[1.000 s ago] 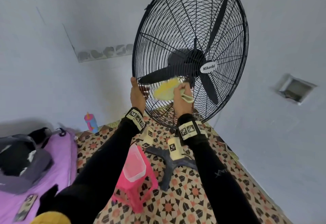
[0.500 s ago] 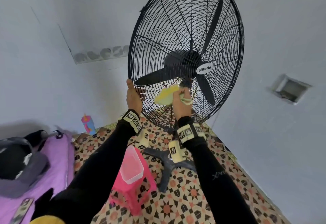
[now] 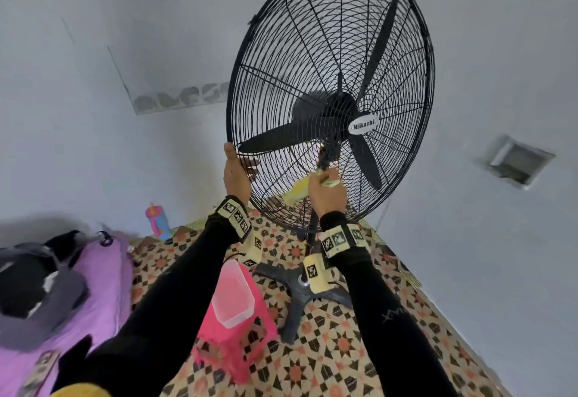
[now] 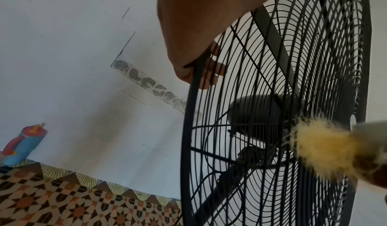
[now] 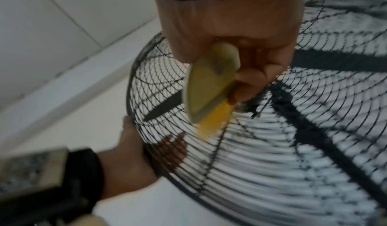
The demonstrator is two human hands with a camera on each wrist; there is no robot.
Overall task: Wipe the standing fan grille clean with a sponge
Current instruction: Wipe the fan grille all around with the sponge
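A tall black standing fan with a round wire grille point(image 3: 331, 90) fills the upper middle of the head view. My left hand point(image 3: 236, 174) grips the grille's lower left rim point(image 4: 191, 84), thumb in front and fingers point(image 4: 211, 74) curled behind the wires. My right hand point(image 3: 327, 191) holds a yellow sponge point(image 3: 297, 191) with a green scouring side against the lower front wires, below the hub badge point(image 3: 362, 124). The right wrist view shows the sponge point(image 5: 209, 87) pinched between thumb and fingers, its yellow edge on the grille point(image 5: 272, 146). In the left wrist view the sponge point(image 4: 322, 145) is blurred.
A pink plastic stool point(image 3: 237, 349) carrying a clear tub point(image 3: 233, 293) stands on the patterned floor below my arms, beside the fan's dark cross base point(image 3: 297, 296). A purple bag point(image 3: 103, 287) lies at left. A small colourful bottle point(image 3: 158, 221) stands by the white wall.
The sponge has slid down and slightly right on the lower grille. My left hand keeps its hold on the rim. The head view has shifted a little.
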